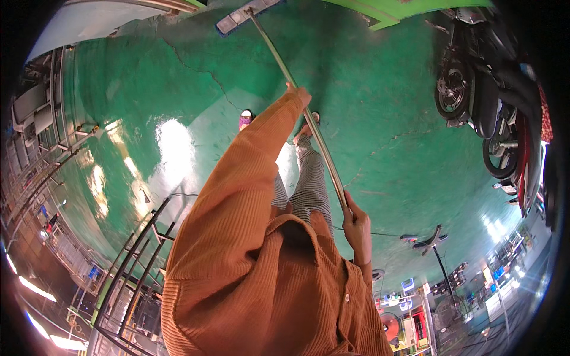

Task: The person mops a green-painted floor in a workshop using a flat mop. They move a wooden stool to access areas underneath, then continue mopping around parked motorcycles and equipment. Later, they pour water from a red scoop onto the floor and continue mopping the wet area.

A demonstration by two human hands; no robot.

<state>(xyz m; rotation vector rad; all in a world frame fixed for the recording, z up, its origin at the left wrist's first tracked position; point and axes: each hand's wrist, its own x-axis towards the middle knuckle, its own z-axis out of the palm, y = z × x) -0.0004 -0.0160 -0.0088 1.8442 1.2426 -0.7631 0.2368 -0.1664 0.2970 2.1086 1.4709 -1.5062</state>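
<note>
Both hands are closed around the long pale handle of a floor mop, set well apart along it: the left hand, at the end of an orange corduroy sleeve, grips the shaft farther out toward the head, and the right hand clamps the near end close to the body. From the left hand the handle runs on to the flat mop head, which lies on the green painted floor far ahead of both hands, near a pale wall edge. Below the hands show striped trousers and 2 feet in sandals, standing just beside the shaft. The floor to the left of the hands shines with bright glare patches and looks wet, though that could be gloss alone; if it is wet, a foot could slip there on a long push. Cracks run across the floor between the hands and the mop head, and the head could catch on one and jolt the handle. To the right of the right hand, well apart, stand parked motorbikes; a wide swing could knock the handle into them. A black metal rack stands close on the left, behind the left elbow. Past the right hand, low down, sit shelves of small bright boxes and packets, red, blue and yellow, too small to tell apart, beside a black stand.
</note>
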